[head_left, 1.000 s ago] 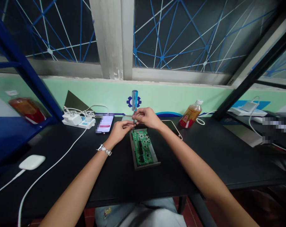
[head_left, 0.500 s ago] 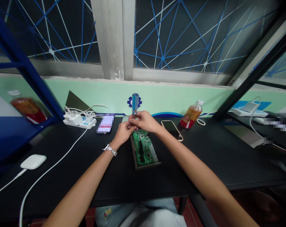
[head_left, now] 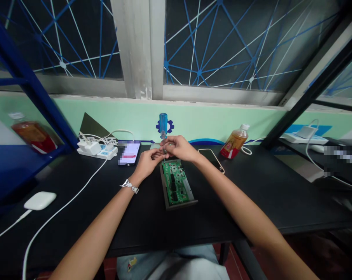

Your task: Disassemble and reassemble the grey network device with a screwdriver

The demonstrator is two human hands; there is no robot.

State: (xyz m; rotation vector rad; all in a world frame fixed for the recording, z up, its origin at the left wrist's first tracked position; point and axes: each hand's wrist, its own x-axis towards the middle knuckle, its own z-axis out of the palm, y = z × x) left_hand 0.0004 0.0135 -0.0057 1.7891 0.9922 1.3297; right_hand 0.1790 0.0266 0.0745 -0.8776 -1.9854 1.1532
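Note:
A screwdriver (head_left: 163, 123) with a clear blue handle stands upright, its tip pointing down at the far left corner of a green circuit board (head_left: 176, 181). The board sits in a grey metal tray (head_left: 165, 196) on the black desk. Thumb and fingers of my right hand (head_left: 180, 148) pinch the screwdriver's shaft just below the handle. Lower down, the fingertips of my left hand (head_left: 148, 163) close around the shaft near its tip. Whether a screw is between those fingertips is too small to tell. A silver watch (head_left: 129, 186) circles my left wrist.
Left of the hands lie a lit phone (head_left: 129, 153) and a white power strip (head_left: 97, 149) with cables. To the right are a second phone (head_left: 211, 160) and a bottle of amber drink (head_left: 234, 140). A white charging case (head_left: 40, 200) rests near the left edge.
The screwdriver's tip has come down to the board's far corner, and its shaft now shows between my fingers. My left hand has shifted slightly left; the right hand stays on the shaft.

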